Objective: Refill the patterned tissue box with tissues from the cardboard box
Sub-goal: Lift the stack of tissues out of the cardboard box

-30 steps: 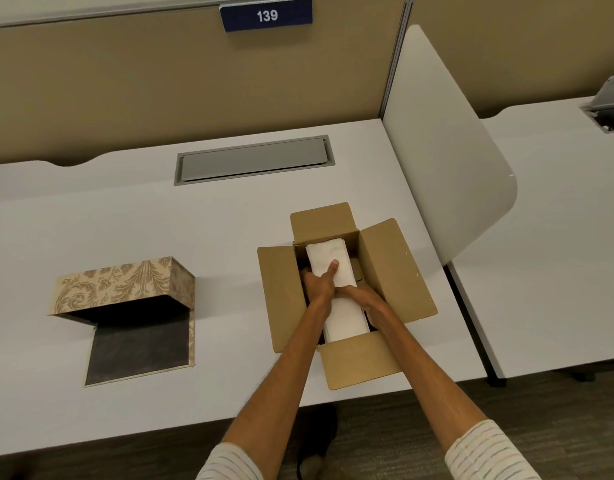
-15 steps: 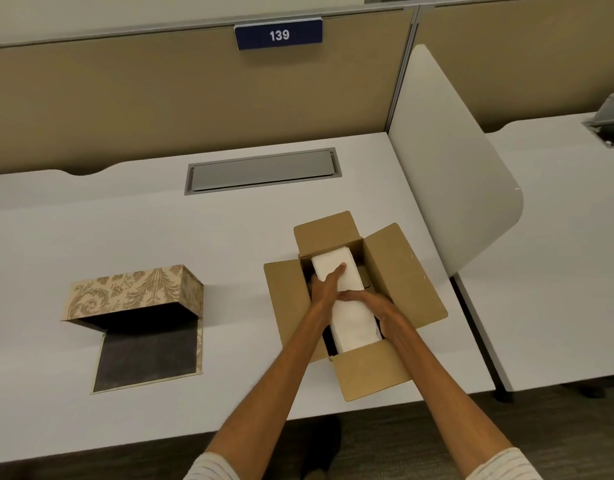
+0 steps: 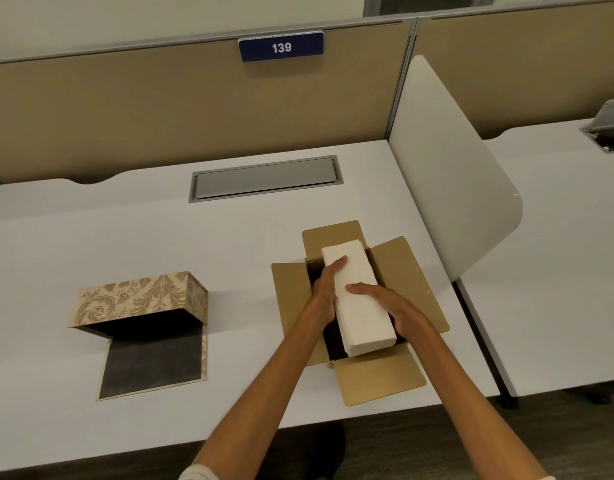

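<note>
Cardboard box [image 3: 399, 271] flaps ring tissue stack [image 3: 359, 299]; hands [image 3: 324, 292] [image 3: 390, 304] seemingly clamp sides.

Two boxes [image 3: 359, 306] [image 3: 139, 327] (open), one tissue stack [image 3: 359, 299]

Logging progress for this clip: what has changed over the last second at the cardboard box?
The white stack of tissues has risen out of the brown cardboard box, gripped by the left hand and right hand on either side. The patterned tissue box stays open on the white desk, untouched.
</note>
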